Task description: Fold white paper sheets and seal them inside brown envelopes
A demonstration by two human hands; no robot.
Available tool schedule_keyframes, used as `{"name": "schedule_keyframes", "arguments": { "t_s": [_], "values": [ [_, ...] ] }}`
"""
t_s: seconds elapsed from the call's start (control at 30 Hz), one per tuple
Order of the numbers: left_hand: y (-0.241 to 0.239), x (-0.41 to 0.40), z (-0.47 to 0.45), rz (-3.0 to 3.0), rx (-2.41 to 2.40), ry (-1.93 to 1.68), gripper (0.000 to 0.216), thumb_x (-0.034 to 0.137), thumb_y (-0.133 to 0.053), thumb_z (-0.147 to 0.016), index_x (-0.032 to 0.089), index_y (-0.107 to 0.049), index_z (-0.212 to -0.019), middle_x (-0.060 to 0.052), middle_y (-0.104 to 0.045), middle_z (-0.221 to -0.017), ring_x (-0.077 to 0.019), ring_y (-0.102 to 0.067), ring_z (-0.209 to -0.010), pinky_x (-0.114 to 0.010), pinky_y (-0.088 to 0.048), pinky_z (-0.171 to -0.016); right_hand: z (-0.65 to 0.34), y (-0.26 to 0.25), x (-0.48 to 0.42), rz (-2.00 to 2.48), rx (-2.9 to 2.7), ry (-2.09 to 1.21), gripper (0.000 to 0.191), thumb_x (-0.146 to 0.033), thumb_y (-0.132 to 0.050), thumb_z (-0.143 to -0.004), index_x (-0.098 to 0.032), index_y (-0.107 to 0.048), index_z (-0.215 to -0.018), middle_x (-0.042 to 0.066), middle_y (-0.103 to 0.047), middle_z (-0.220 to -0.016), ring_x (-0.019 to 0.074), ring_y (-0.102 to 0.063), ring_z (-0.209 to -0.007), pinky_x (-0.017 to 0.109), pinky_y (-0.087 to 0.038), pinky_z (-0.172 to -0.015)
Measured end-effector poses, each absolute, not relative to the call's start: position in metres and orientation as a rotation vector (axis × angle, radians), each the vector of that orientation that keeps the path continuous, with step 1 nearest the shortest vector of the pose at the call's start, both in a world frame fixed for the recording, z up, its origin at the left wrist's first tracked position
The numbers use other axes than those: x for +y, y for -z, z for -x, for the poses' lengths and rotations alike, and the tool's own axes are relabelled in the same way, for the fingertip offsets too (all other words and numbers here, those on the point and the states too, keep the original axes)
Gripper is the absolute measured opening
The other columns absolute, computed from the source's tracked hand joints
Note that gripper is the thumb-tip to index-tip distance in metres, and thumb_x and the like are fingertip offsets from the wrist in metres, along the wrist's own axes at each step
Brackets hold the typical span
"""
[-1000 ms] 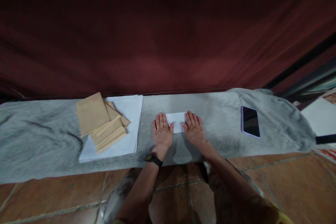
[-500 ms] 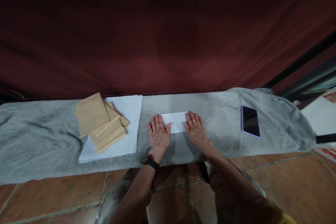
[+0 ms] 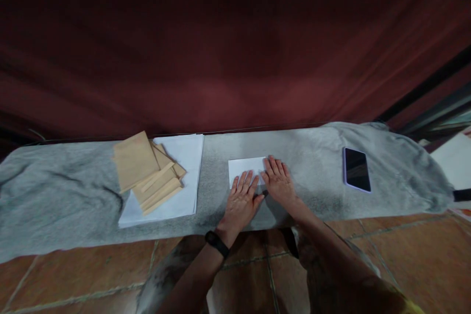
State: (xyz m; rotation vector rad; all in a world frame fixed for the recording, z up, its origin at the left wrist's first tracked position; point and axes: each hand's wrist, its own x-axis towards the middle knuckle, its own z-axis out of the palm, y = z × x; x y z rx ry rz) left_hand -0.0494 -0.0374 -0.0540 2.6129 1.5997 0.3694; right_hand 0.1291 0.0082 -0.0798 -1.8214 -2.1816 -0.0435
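A small white piece of folded-looking paper [image 3: 245,166] lies flat on the grey cloth in front of me. My left hand [image 3: 242,202] rests with spread fingers over the paper's near edge, its thumb pointing toward my other hand. At the right end of the sheet lies my right hand [image 3: 280,184], palm down, fingers stretched forward and touching that edge. Neither hand grips anything. Parts of the paper's near and right edges are hidden under the fingers.
Brown envelopes [image 3: 136,162] lie on a stack of white sheets [image 3: 191,176] to the left. A phone with a purple case [image 3: 356,169] lies to the right. Grey cloth [image 3: 309,157] covers the narrow bench, with a dark red curtain [image 3: 235,59] behind and a tiled floor [image 3: 88,279] below.
My left hand has slid from the paper's left end toward me and to the right, onto its near edge. The right hand stays at the right end. The view has shifted slightly.
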Motion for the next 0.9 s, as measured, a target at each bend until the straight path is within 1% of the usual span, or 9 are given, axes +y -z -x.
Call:
{"name": "schedule_keyframes", "arguments": {
  "t_s": [0.2,0.37,0.47,0.57,0.67,0.77,0.9],
  "values": [
    [0.054,-0.038,0.052,-2.607,1.601,-0.349,0.06,0.048,-0.04,-0.106,0.015,-0.041,-0.157,-0.012,-0.036,-0.168,-0.0265,-0.029,-0.157,-0.051,-0.029,-0.128,-0.13,0.08,0.008,1.82,-2.165,0.054,0.057,-0.039,-0.031,-0.11,-0.012,-0.041,-0.159,0.016,-0.04,-0.164,0.0331,-0.038,-0.15,0.053,-0.027,-0.123],
    [0.055,-0.039,0.051,-2.602,1.596,-0.348,0.062,0.048,-0.041,-0.106,0.014,-0.038,-0.158,-0.012,-0.034,-0.168,-0.0266,-0.026,-0.158,-0.051,-0.028,-0.129,-0.127,0.071,0.005,1.811,-2.155,0.022,0.059,-0.038,-0.03,-0.11,-0.005,-0.04,-0.158,0.02,-0.037,-0.165,0.0334,-0.035,-0.153,0.053,-0.027,-0.124],
    [0.056,-0.039,0.051,-2.602,1.6,-0.342,0.06,0.041,-0.042,-0.105,0.011,-0.039,-0.157,-0.015,-0.035,-0.167,-0.0266,-0.025,-0.158,-0.052,-0.027,-0.129,-0.116,0.065,-0.001,1.671,-2.223,-0.068,0.061,-0.037,-0.026,-0.11,-0.002,-0.037,-0.158,0.02,-0.035,-0.166,0.0292,-0.03,-0.156,0.05,-0.027,-0.126],
    [0.059,-0.04,0.053,-2.626,1.575,-0.332,0.058,0.028,-0.041,-0.103,0.009,-0.038,-0.157,-0.015,-0.034,-0.168,-0.0271,-0.023,-0.159,-0.052,-0.027,-0.129,-0.102,0.063,-0.012,1.489,-2.33,-0.196,0.061,-0.039,-0.023,-0.111,-0.006,-0.038,-0.159,0.016,-0.035,-0.167,0.0244,-0.029,-0.157,0.046,-0.028,-0.128],
    [0.063,-0.04,0.054,-2.656,1.559,-0.348,0.059,0.019,-0.037,-0.101,0.007,-0.035,-0.159,-0.016,-0.035,-0.167,-0.0264,-0.021,-0.159,-0.052,-0.027,-0.129,-0.096,0.066,-0.02,1.43,-2.378,-0.26,0.062,-0.043,-0.024,-0.111,-0.007,-0.037,-0.16,0.015,-0.036,-0.167,0.0228,-0.03,-0.157,0.045,-0.028,-0.128],
    [0.068,-0.04,0.054,-2.648,1.607,-0.398,0.061,0.017,-0.033,-0.101,0.005,-0.029,-0.161,-0.017,-0.037,-0.166,-0.0249,-0.023,-0.159,-0.05,-0.029,-0.129,-0.099,0.071,-0.022,1.464,-2.367,-0.21,0.063,-0.044,-0.026,-0.111,-0.007,-0.034,-0.161,0.018,-0.036,-0.166,0.0244,-0.03,-0.157,0.047,-0.027,-0.129],
    [0.071,-0.04,0.053,-2.603,1.693,-0.45,0.061,0.02,-0.031,-0.103,0.005,-0.023,-0.162,-0.017,-0.035,-0.167,-0.025,-0.025,-0.158,-0.048,-0.031,-0.128,-0.107,0.08,-0.022,1.474,-2.359,-0.072,0.064,-0.043,-0.03,-0.11,-0.009,-0.028,-0.163,0.017,-0.035,-0.167,0.0256,-0.031,-0.156,0.05,-0.026,-0.129]
  ]
}}
